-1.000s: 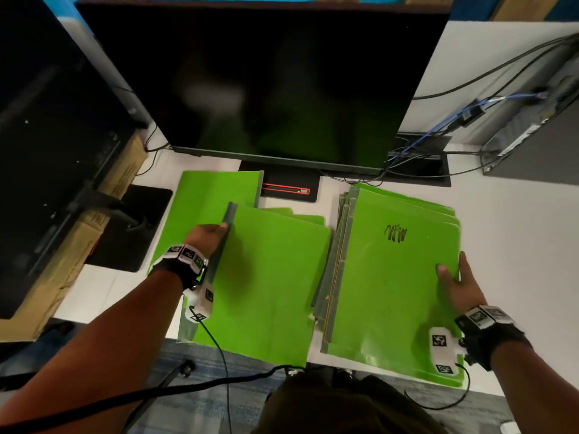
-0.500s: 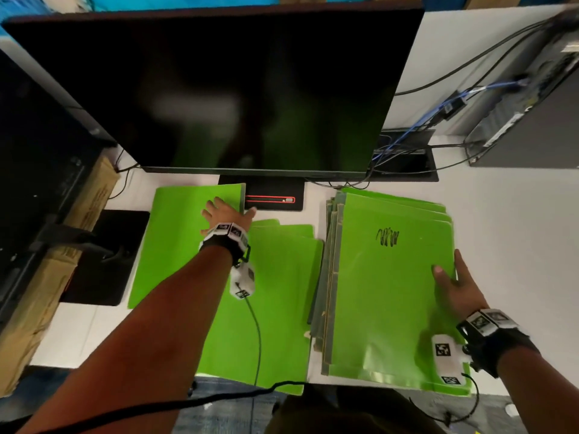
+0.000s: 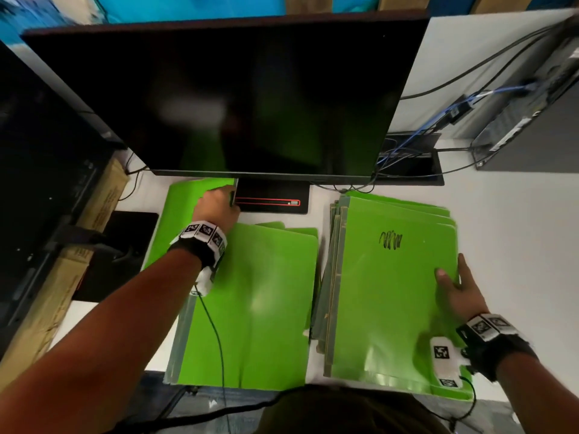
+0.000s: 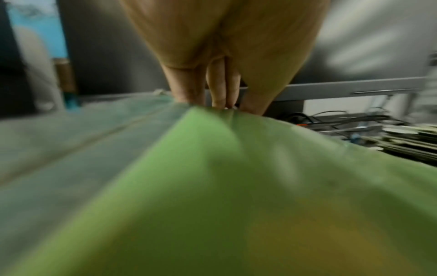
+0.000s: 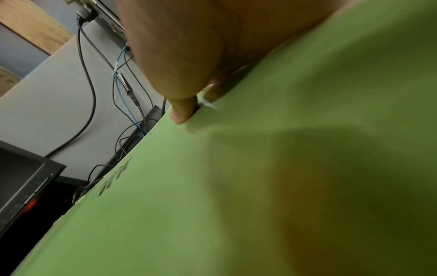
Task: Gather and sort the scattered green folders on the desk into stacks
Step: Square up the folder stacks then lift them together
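Green folders lie in three groups on the white desk (image 3: 517,245). A single folder (image 3: 185,220) lies at the far left, a low stack (image 3: 257,302) in the middle, and a thicker stack (image 3: 391,292) with a black scribble (image 3: 390,241) at the right. My left hand (image 3: 224,200) reaches to the far right corner of the single folder and grips it; in the left wrist view the folder (image 4: 236,186) puckers at my fingertips (image 4: 222,97). My right hand (image 3: 454,277) rests on the right stack's right edge, thumb (image 5: 182,110) on the top folder (image 5: 260,186).
A large dark monitor (image 3: 235,98) overhangs the far folder, its base (image 3: 272,200) right beside my left hand. Cables (image 3: 407,158) run behind the right stack. A second monitor's stand (image 3: 125,245) and a cardboard box (image 3: 62,277) sit at the left, a computer case (image 3: 532,120) far right.
My left hand has left the middle stack's left edge and reached forward to the far corner of the single left folder. The right hand has stayed on the right stack.
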`<action>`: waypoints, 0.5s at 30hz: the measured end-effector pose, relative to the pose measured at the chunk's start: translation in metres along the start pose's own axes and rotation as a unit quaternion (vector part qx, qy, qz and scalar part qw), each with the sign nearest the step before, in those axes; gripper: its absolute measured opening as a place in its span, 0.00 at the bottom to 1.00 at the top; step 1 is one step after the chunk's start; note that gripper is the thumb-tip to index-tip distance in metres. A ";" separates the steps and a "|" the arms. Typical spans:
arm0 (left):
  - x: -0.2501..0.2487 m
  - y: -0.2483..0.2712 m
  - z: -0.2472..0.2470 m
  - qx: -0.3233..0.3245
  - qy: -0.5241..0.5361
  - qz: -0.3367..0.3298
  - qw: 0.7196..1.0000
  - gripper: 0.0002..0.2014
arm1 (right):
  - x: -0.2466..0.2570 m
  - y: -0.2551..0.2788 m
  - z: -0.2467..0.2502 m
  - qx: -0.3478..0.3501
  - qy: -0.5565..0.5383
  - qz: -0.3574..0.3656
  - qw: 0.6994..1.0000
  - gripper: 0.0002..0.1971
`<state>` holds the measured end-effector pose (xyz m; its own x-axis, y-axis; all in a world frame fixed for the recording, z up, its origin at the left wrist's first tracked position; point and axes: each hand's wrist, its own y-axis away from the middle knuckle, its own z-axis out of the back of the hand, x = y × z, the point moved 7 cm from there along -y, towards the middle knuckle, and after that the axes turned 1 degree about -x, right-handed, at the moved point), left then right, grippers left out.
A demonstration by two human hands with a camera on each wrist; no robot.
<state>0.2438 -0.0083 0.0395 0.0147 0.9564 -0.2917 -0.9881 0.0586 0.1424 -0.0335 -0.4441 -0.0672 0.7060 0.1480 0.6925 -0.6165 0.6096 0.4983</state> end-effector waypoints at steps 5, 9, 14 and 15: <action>-0.030 0.021 -0.019 0.068 -0.018 -0.121 0.990 0.25 | 0.000 -0.001 0.000 0.007 0.000 -0.009 1.000 0.34; -0.059 0.031 -0.022 0.057 0.040 -0.172 0.983 0.28 | 0.003 0.003 0.002 0.002 -0.013 -0.016 1.000 0.33; -0.064 0.035 -0.017 0.003 0.068 -0.159 0.985 0.31 | 0.005 0.004 0.001 0.007 -0.016 -0.019 1.000 0.34; -0.060 0.033 -0.016 -0.011 0.077 -0.141 0.987 0.31 | 0.005 0.003 0.002 0.008 -0.013 -0.019 1.000 0.34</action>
<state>0.2076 -0.0682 0.0465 0.2677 0.8477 -0.4580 -0.9512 0.3084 0.0148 -0.0330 -0.4427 -0.0614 0.7200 0.1056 0.6859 -0.5956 0.6013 0.5327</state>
